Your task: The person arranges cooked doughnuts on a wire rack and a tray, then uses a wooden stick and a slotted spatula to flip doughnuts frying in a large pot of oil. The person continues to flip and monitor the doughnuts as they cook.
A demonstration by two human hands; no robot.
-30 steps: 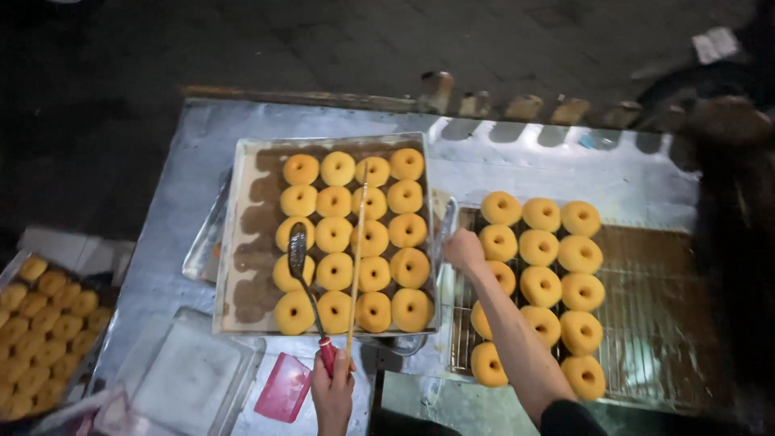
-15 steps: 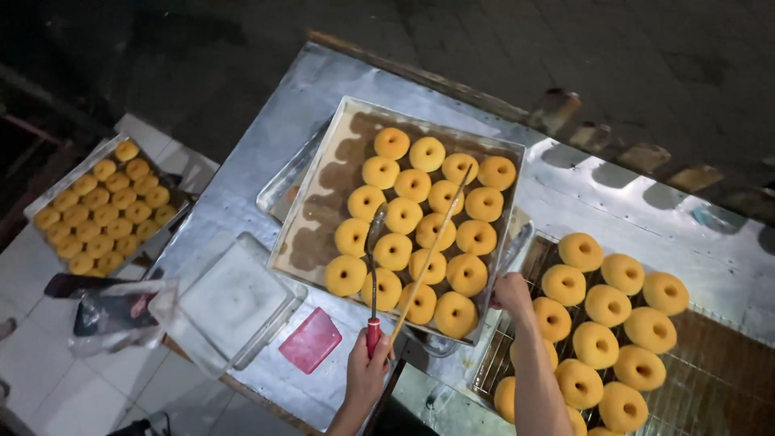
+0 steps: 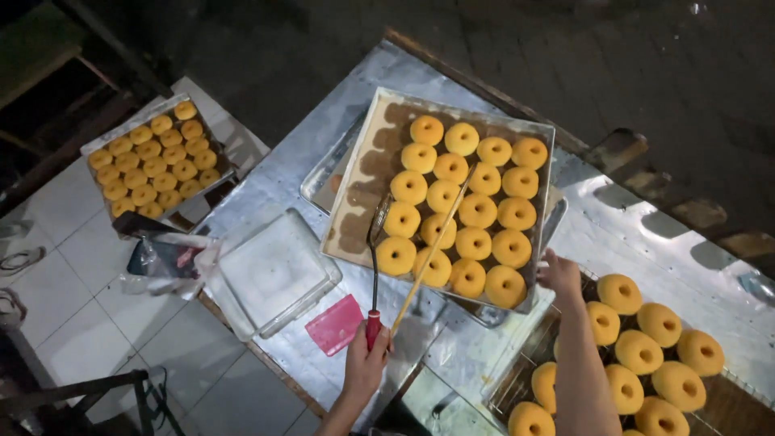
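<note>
The left hand (image 3: 366,362) grips a red-handled skimmer (image 3: 375,266) and a long stick (image 3: 432,250), both reaching ahead over the tray (image 3: 355,202) of doughnuts (image 3: 456,214). The right hand (image 3: 559,273) clasps the tray's near corner on the bench (image 3: 613,234).

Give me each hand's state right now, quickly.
Left hand: closed on a red-handled tool and a stick.
Right hand: at the corner of the doughnut tray; grip cannot be told.

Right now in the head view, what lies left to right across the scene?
Small tray of doughnuts → clear plastic lid → pink scraper → left hand → large tray of doughnuts → right hand → rack doughnuts.
</note>
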